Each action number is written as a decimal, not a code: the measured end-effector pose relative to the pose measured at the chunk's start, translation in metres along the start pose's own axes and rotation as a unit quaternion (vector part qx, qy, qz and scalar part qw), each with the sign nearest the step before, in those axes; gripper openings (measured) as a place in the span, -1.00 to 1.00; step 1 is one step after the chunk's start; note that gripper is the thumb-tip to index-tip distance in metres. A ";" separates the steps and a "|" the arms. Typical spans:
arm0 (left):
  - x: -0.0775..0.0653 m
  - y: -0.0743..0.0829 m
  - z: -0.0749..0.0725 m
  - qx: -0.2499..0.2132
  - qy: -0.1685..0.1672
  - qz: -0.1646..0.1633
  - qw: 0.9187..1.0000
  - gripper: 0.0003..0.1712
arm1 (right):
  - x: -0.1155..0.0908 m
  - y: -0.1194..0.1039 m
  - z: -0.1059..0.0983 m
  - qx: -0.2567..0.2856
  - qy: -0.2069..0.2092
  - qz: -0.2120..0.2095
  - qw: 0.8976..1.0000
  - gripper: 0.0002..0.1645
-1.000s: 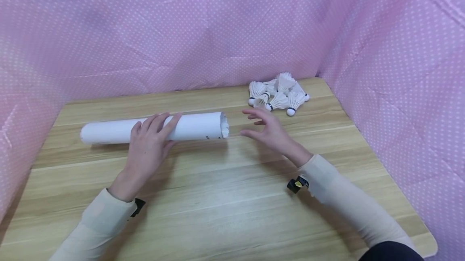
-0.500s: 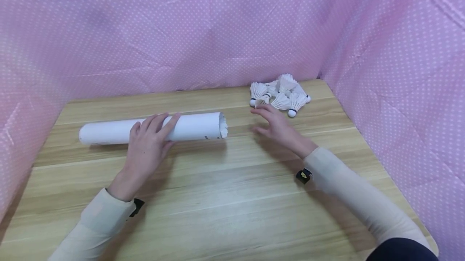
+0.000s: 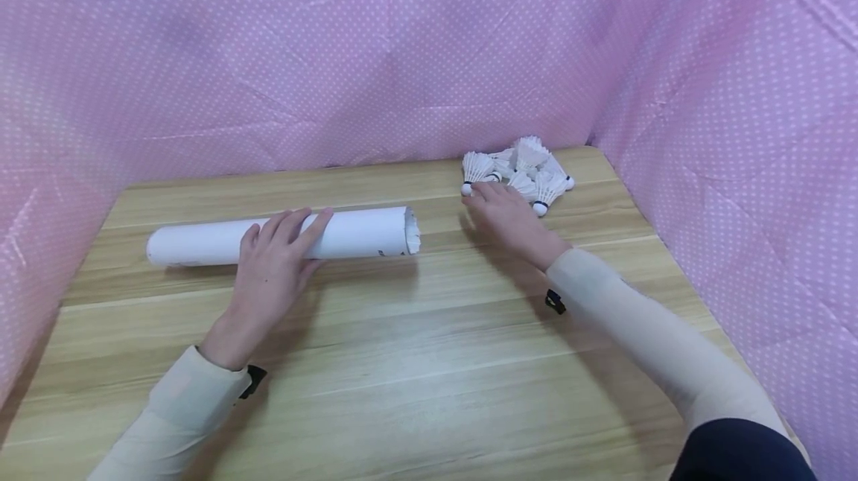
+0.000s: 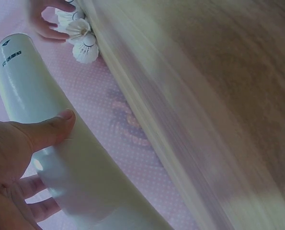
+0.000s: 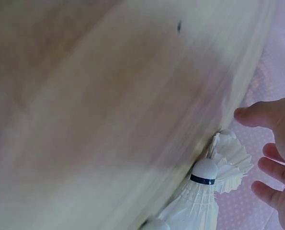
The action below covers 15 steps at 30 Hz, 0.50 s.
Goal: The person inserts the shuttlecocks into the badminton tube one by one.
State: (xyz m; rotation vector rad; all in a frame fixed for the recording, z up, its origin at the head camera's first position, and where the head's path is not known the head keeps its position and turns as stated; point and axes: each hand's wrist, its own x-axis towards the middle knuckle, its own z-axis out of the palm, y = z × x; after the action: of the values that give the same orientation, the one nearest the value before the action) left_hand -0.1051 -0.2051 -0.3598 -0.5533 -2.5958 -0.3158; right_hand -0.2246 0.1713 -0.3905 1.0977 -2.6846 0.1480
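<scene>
A white shuttlecock tube (image 3: 362, 234) lies lengthwise on the left half of the table, dark print near its right end. A ragged white rim shows inside that end. My left hand (image 3: 271, 269) grips the tube around its middle; in the left wrist view the thumb (image 4: 51, 129) lies along its side. My right hand (image 3: 511, 224) is over the front of a pile of white feather shuttlecocks (image 3: 529, 155), covering part of it. In the right wrist view its thumb and fingers are spread apart, close by a shuttlecock (image 5: 204, 170) with a dark band, and nothing is between them.
The wooden table (image 3: 415, 377) has a pink dotted cloth (image 3: 375, 56) rising behind it and along both sides. The pile stands near the back right corner, close to the cloth.
My right hand has moved from beside the tube's right end over to the front of the shuttlecock pile. The left hand and the tube have stayed in place.
</scene>
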 end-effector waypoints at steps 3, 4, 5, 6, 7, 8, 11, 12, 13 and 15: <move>0.000 0.000 0.000 0.001 -0.004 -0.002 1.000 -0.01 | 0.007 -0.001 0.002 -0.051 -0.035 -0.007 0.998 -0.49; -0.001 -0.001 0.000 0.002 -0.005 -0.002 1.000 -0.02 | 0.009 -0.001 0.003 -0.067 -0.042 -0.012 0.997 -0.49; -0.001 -0.001 0.000 0.003 -0.006 -0.002 1.000 -0.01 | 0.011 -0.001 0.004 -0.082 -0.047 -0.017 0.995 -0.49; -0.001 -0.001 0.000 0.004 -0.007 -0.002 1.000 -0.01 | 0.012 -0.001 0.005 -0.099 -0.052 -0.023 0.993 -0.50; -0.001 -0.001 0.000 0.004 -0.007 -0.002 1.000 -0.01 | 0.014 -0.001 0.006 -0.115 -0.053 -0.029 0.992 -0.53; -0.001 -0.001 0.000 0.005 -0.007 -0.002 1.000 -0.01 | 0.015 -0.001 0.007 -0.129 -0.056 -0.033 0.990 -0.53; -0.001 -0.002 0.000 0.005 -0.006 -0.002 1.000 -0.02 | 0.018 -0.002 0.011 -0.165 -0.064 -0.043 0.983 -0.53; -0.002 -0.002 0.000 0.005 -0.006 -0.002 1.000 -0.02 | 0.019 -0.003 0.011 -0.177 -0.066 -0.045 0.981 -0.53; -0.002 -0.002 0.000 0.005 -0.005 -0.003 1.000 -0.02 | 0.020 -0.004 0.012 -0.188 -0.069 -0.046 0.979 -0.53; -0.002 -0.002 -0.001 0.004 -0.004 -0.002 1.000 -0.01 | 0.022 -0.006 0.014 -0.211 -0.075 -0.043 0.974 -0.55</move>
State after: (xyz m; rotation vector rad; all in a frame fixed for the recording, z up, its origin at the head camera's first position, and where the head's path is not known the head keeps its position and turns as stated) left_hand -0.1041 -0.2083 -0.3603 -0.5466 -2.6053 -0.3051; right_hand -0.2383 0.1500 -0.3983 1.1169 -2.6094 -0.5164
